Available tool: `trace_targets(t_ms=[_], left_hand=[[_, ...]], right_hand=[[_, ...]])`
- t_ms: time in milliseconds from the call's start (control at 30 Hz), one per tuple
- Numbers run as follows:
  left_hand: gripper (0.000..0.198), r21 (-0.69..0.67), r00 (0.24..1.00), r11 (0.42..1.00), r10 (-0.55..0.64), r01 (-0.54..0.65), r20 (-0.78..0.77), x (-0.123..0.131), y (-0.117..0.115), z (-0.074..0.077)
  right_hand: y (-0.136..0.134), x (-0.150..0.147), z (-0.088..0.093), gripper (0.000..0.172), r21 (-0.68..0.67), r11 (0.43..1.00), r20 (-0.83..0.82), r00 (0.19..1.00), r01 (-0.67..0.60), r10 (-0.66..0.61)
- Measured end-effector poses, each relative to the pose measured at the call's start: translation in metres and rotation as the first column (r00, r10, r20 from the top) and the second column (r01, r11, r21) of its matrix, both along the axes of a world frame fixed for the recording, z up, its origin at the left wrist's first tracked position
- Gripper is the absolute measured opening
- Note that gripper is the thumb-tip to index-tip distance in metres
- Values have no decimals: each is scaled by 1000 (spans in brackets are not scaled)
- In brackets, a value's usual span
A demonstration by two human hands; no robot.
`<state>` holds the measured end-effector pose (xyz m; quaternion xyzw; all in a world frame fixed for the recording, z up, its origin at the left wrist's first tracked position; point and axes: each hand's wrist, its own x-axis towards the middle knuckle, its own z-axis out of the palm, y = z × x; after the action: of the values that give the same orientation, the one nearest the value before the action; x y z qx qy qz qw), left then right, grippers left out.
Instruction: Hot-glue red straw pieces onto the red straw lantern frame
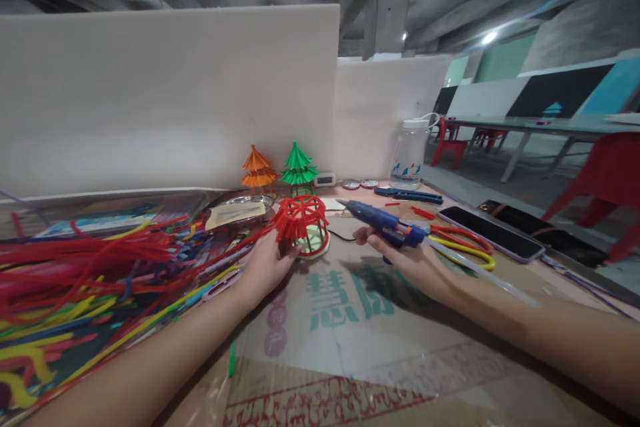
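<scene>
My left hand point(273, 260) is closed on the lower left side of a red pipe-cleaner pavilion point(301, 210), a round frame with posts and a fringe of short red strips round its top. A pale green disc shows inside its base. In my right hand point(387, 250) is a blue hot glue gun point(383, 221), with a clear glue stick point(483, 272) trailing from its back. The gun's nozzle points left toward the pavilion and stands apart from it. Behind these, an orange tiered pipe-cleaner tower point(257, 170) and a green one point(299, 167) stand upright by the white board.
Heaps of coloured pipe cleaners point(100, 267) cover the left side. A metal tray point(240, 211) lies behind my left hand. Toward the right are a bottle point(407, 157), a blue-handled tool point(407, 195), pipe-cleaner loops point(465, 247) and a phone point(490, 231). Printed cardboard point(350, 360) covers the table.
</scene>
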<state>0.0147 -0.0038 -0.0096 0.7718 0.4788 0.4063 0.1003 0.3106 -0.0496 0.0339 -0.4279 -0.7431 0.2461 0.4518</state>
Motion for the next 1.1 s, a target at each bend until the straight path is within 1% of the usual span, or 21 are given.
trace_targets(t_ms=[100,200,300,367,433,500,567,667,767,833,967,1100], left_hand=[[26,26,1000,1000,-13,13,-21,1,0,1],[24,71,998,997,-27,31,-48,0,1,1],[18,93,993,996,5,6,-116,-2,3,0],[15,103,988,995,32,-16,-149,-3,3,0],[15,123,986,992,37,-17,-165,-3,3,0],[17,148,983,989,36,-8,-182,-2,3,1],[18,174,980,985,50,-16,-195,-1,2,3],[16,170,978,985,43,-8,-203,0,1,6],[16,133,981,991,32,-7,-190,-1,2,6],[17,116,983,993,53,-32,-175,-2,2,4],[18,100,984,994,56,-39,-171,-2,1,3],[18,113,981,994,28,-6,-192,-1,-1,7]], right_hand=[[-9,-7,1,25,3,999,45,998,-46,46],[-10,-13,4,30,40,998,112,993,-53,48],[-8,-14,8,34,85,996,160,987,-35,21],[-9,-15,12,32,115,993,149,989,-15,-3],[-10,-16,15,31,143,989,129,990,33,-51],[-12,-17,15,29,135,988,124,988,71,-88],[-12,-17,9,27,86,994,131,989,65,-76],[-8,-16,-7,26,39,999,131,991,23,-28],[-2,-12,-21,27,82,997,169,985,10,-23],[0,-11,-25,27,105,994,206,978,16,-37],[-4,-13,-18,25,97,995,230,972,31,-53],[-10,-17,-8,24,102,994,182,981,45,-63]])
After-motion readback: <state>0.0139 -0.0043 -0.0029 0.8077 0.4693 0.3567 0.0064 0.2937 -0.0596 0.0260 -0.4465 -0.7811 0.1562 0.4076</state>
